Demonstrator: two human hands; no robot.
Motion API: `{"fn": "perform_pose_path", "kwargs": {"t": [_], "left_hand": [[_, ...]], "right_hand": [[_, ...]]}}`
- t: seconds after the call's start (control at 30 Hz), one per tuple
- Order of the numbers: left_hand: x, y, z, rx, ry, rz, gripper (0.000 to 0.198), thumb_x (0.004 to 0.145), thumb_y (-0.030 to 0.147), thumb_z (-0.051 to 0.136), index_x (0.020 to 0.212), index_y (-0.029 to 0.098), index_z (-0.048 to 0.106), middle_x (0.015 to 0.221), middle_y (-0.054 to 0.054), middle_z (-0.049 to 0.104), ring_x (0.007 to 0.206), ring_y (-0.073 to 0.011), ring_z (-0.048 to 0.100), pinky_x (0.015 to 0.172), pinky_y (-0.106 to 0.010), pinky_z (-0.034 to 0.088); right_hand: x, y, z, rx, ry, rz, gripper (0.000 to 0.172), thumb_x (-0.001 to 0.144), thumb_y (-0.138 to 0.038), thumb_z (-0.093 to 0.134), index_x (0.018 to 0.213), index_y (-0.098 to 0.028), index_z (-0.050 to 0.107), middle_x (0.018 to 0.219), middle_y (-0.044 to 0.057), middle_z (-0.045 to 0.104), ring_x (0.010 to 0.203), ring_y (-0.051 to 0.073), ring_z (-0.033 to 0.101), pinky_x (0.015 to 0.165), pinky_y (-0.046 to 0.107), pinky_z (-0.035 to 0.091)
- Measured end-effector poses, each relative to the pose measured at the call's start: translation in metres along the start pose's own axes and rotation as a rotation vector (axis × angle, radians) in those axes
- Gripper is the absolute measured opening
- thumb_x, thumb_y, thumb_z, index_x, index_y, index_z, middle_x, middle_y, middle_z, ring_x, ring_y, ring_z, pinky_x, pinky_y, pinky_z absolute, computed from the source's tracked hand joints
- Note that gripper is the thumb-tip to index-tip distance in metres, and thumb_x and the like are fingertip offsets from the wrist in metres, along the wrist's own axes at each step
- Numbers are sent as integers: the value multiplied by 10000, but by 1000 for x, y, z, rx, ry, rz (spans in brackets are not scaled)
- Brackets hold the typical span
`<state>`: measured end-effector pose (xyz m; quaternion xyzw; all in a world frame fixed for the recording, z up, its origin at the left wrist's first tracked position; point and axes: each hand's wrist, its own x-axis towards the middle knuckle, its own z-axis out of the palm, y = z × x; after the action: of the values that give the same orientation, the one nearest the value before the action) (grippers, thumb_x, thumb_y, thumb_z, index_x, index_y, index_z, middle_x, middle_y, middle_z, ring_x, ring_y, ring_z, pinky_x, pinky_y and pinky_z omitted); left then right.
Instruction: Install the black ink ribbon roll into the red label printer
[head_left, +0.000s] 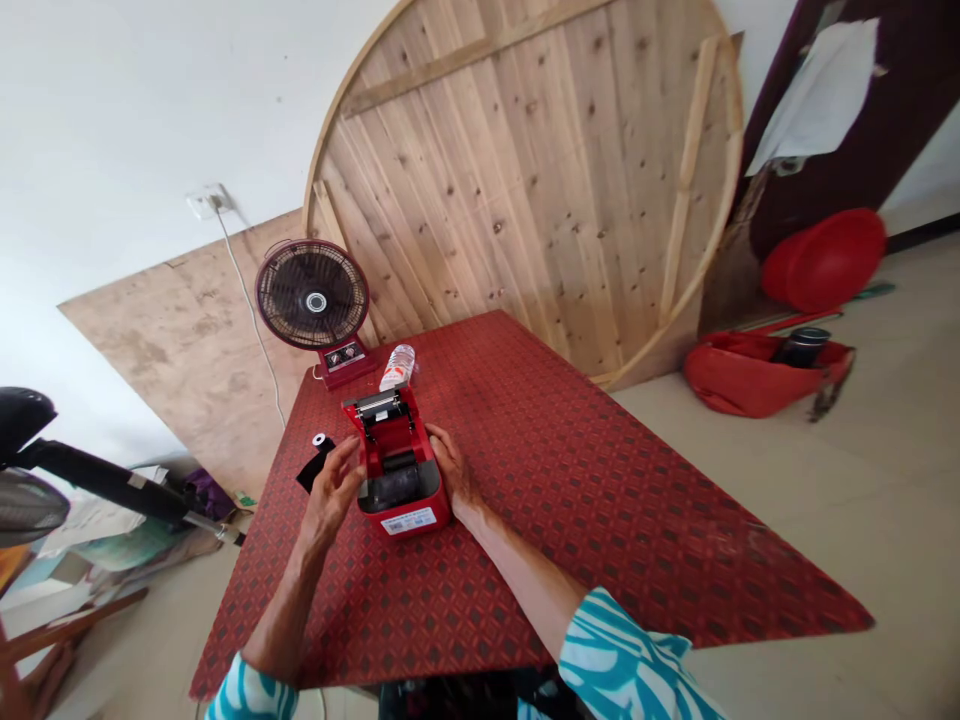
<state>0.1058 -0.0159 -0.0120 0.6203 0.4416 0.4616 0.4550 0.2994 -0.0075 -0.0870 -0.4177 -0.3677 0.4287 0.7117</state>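
The left hand is raised with its fingers curled just beside a black strip wound on a white core, at the left of the frame's centre; whether it actually pinches the strip is hard to tell. The right hand is closed around the right wall of a red plastic thermal printer, gripping it near the hinged end. The printer sits on the bench near the middle of the frame with its lid swung open and upright, showing a dark roll inside and a white barcode sticker on its front. Turquoise-and-white patterned sleeves cover both forearms at the bottom edge. The bench, topped with a red diamond pattern, also carries a clear plastic water bottle lying just beyond the printer and a dark round electric fan with a red base near its far corner. Behind them, a round wooden tabletop leans against the wall. To the right, a red plastic basin and a red bag holding a dark cup lie on the floor.
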Motion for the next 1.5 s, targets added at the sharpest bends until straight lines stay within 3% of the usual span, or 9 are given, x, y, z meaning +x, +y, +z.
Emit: {"fn": "perform_pose_path", "kwargs": {"t": [0.17,0.33,0.47,0.63,0.9,1.0,1.13,1.3,1.5], "left_hand": [[37,33,21,395,-316,111,195,715,255,702,903,261,754,1000,-64,729,1009,-259,633,976,-349,422],[73,34,39,576,-499,84,148,574,156,723,643,285,701,636,-4,701,638,-215,641,694,-278,466],[83,32,39,626,-564,77,155,536,147,721,613,277,689,598,-3,687,560,-203,618,613,-263,440],[79,38,38,642,-608,92,162,546,174,719,671,277,713,688,-20,727,640,-224,645,641,-272,461],[51,65,27,657,-484,321,327,683,229,701,1000,298,745,947,-53,739,768,-219,666,741,-298,498],[43,79,6,676,-404,331,398,735,275,689,1133,290,697,1006,-58,711,817,-208,654,775,-301,490],[50,83,-35,593,-130,232,374,685,319,725,1047,230,703,902,-43,697,770,-188,634,742,-301,492],[81,45,-65,395,122,109,374,598,304,736,925,171,612,826,-26,678,756,-173,633,711,-284,486],[113,-10,-59,546,58,18,362,606,235,701,963,200,652,881,-27,702,883,-213,639,812,-304,464]], "right_hand": [[0,-2,-1,-22,-25,17,393,809,-505,530,1100,-275,662,1130,19,686,1116,217,570,1024,386,389],[3,-1,0,-23,-14,13,366,794,-475,535,1072,-277,668,1129,22,682,1117,215,567,1037,393,379],[3,-1,1,-27,-28,11,367,810,-462,508,1086,-274,658,1154,29,670,1145,214,552,1052,400,366],[3,-2,2,-13,-24,9,363,806,-466,512,1074,-274,663,1143,22,674,1143,209,552,1057,393,366],[3,-3,1,3,-26,7,352,799,-478,537,1064,-290,670,1133,9,680,1139,217,555,1057,401,366],[2,-3,0,-11,-29,19,371,805,-484,532,1087,-281,663,1134,14,682,1141,219,553,1057,401,363],[1,-1,-2,-39,-39,36,405,808,-502,521,1114,-270,648,1170,31,669,1145,230,553,1045,412,371],[1,2,-4,-47,-32,59,405,813,-503,514,1122,-275,640,1186,36,664,1144,235,559,1024,411,391],[2,3,-6,-61,-31,65,405,809,-495,515,1118,-266,643,1206,41,658,1140,242,567,1017,410,399]]}}
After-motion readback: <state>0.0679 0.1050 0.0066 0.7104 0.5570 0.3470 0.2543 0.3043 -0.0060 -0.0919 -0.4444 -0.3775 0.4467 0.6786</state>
